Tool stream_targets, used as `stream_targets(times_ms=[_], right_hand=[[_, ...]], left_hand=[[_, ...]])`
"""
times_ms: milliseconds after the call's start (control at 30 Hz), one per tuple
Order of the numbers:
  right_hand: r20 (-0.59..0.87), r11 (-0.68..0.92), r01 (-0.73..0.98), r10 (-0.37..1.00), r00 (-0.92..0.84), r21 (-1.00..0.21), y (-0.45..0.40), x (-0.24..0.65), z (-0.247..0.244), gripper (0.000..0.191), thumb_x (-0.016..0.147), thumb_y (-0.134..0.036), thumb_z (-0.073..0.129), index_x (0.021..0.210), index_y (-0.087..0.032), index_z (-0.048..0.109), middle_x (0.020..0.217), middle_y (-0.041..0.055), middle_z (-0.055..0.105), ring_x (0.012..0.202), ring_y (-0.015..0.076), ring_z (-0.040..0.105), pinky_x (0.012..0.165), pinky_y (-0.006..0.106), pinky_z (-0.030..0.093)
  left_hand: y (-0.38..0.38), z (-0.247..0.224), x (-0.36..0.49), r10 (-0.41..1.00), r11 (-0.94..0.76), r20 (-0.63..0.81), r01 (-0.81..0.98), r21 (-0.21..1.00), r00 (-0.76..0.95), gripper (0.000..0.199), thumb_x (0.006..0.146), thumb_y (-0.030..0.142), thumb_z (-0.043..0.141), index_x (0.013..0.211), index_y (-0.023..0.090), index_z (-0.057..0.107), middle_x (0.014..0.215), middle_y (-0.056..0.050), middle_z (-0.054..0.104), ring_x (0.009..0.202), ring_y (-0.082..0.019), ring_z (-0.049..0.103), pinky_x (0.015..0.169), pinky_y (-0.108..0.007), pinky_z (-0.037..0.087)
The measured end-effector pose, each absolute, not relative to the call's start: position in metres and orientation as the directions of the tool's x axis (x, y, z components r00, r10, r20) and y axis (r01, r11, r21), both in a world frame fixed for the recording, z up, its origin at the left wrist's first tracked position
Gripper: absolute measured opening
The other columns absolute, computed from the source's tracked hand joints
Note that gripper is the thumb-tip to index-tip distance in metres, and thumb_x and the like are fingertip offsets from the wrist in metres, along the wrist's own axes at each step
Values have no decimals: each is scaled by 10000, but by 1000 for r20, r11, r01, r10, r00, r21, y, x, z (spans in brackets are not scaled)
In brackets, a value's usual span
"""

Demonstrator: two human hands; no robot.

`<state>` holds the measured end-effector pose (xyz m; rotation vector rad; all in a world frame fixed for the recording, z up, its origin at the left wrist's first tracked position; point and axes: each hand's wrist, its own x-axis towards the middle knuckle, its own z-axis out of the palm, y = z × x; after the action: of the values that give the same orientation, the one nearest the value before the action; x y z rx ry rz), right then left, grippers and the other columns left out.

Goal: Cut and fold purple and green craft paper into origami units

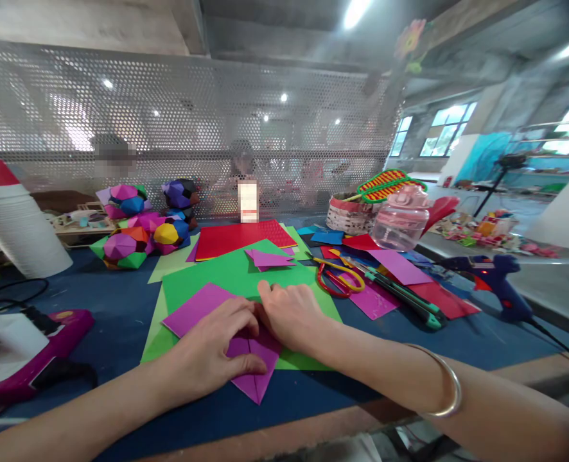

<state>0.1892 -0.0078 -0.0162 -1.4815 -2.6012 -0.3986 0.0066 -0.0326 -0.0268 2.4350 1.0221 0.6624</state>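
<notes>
A sheet of purple paper (198, 309), folded to a point at the near end with a crease down its middle, lies on green sheets (188, 280) in front of me. My left hand (219, 346) curls over it, thumb and fingers holding it down. Closed and bent at the knuckles, my right hand (289, 314) presses on the paper's right side; its fingertips are hidden. Just beyond my hands rests a small folded purple paper piece (270, 259). Further back is a stack of red sheets (241, 239).
To the right lie red-and-yellow scissors (335, 280), a green-black utility knife (404, 296), coloured paper pieces and a blue glue gun (501, 282). A pink bottle (400, 221) stands behind them. At left are folded paper balls (123, 247), stacked cups (22, 231) and a power strip (38, 350).
</notes>
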Motion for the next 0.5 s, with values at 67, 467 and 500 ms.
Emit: stream_targets(times_ms=[67, 467, 500], right_hand=[[236, 474, 866, 834, -499, 157, -8, 190, -17, 203, 985, -204, 421, 1111, -136, 565, 885, 143, 719, 787, 287, 728, 603, 328, 479], [135, 86, 983, 985, -109, 163, 40, 268, 31, 259, 972, -255, 514, 1148, -82, 592, 1085, 211, 705, 1040, 335, 681, 778, 364, 460], [98, 75, 982, 991, -93, 173, 43, 274, 30, 247, 957, -220, 522, 1134, -67, 600, 1076, 229, 706, 1027, 342, 686, 776, 368, 457]], left_hand=[[-30, -25, 5, 780, -604, 220, 613, 509, 586, 368, 787, 452, 787, 975, 206, 588, 1185, -81, 614, 1081, -276, 578, 915, -406, 477], [-28, -17, 1, 793, -600, 160, 707, 374, 588, 519, 799, 703, 648, 903, 201, 570, 1150, -118, 651, 1078, -340, 590, 914, -447, 444], [-28, -18, 0, 790, -604, 161, 705, 372, 592, 526, 802, 712, 637, 903, 200, 569, 1149, -118, 652, 1077, -338, 593, 914, -443, 443]])
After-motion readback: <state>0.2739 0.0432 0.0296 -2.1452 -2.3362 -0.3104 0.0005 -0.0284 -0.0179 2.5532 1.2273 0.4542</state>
